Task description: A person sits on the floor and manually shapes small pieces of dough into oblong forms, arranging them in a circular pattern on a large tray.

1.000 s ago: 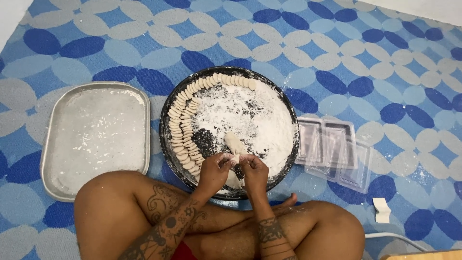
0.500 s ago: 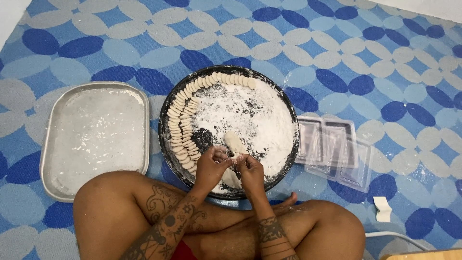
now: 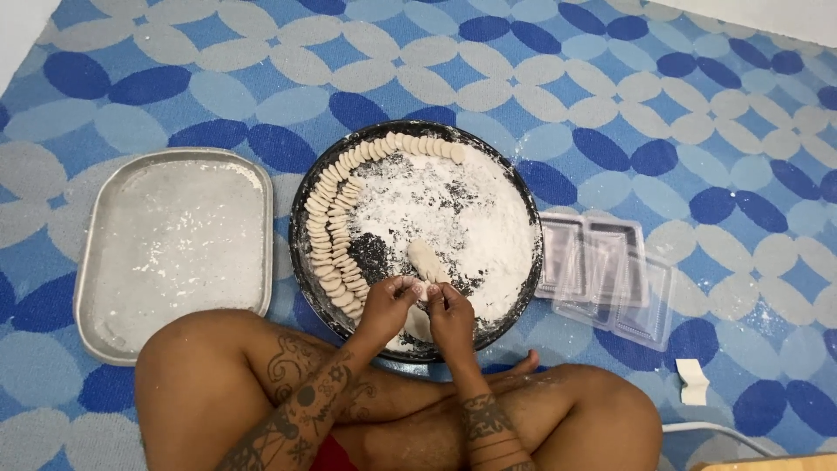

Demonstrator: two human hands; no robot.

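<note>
Blue-and-white patterned matting (image 3: 610, 105) covers the floor where a person sits cross-legged, looking down on a round dark tray (image 3: 523, 187) dusted with white flour. Both hands meet over the tray's near edge. The left hand (image 3: 388, 305) and the right hand (image 3: 449, 314) are curled, their fingertips pinched together on a small piece of dough (image 3: 425, 290) held between them; how much of it sits inside the fingers is hidden. Just beyond the fingertips lies a pale dough roll (image 3: 427, 260) on the flour. Away to the left of the left hand, rows of shaped dough pieces (image 3: 330, 235) line the tray's rim in an arc. Further left sits a floured rectangular metal tray (image 3: 113, 336). Right of the right hand, past the round tray, lie clear plastic containers (image 3: 610, 266).
</note>
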